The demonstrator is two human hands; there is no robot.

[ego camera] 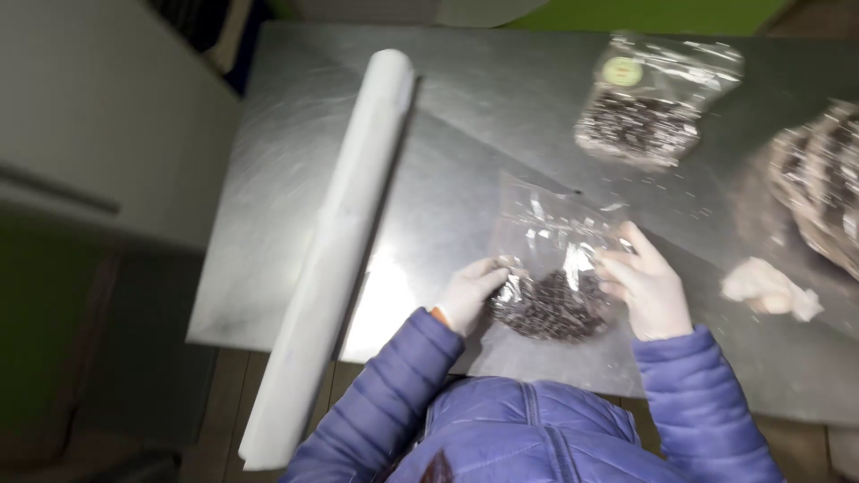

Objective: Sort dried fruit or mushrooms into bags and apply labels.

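Both hands are wearing white gloves and are closing on the same clear plastic bag point(550, 268), the landmark for everything below. The left hand point(472, 293) is pinching the bag's lower left edge with curled fingers; the right hand point(646, 286) is gripping the right edge, fingers wrapped over the film. The bag is resting on the steel bench point(447, 179) near its front edge, directly in front of the person, with dark granular contents point(548, 307) sitting in its lower half and the empty upper film standing loose above.

For good handling, as a judgement: both edges are best kept level and taut, so that the contents are staying low and the open film is not folding over itself.

Left of the bag, a long white roll point(335, 241) is lying diagonally across the bench, its near end overhanging the front edge. Behind the bag and to its right, a second filled bag point(649, 98) with a round green label is lying flat. Right of the bag, a crumpled white wad point(769, 291) is sitting on the bench, and beyond it a blurred striped brown item point(819, 179) is showing at the frame edge
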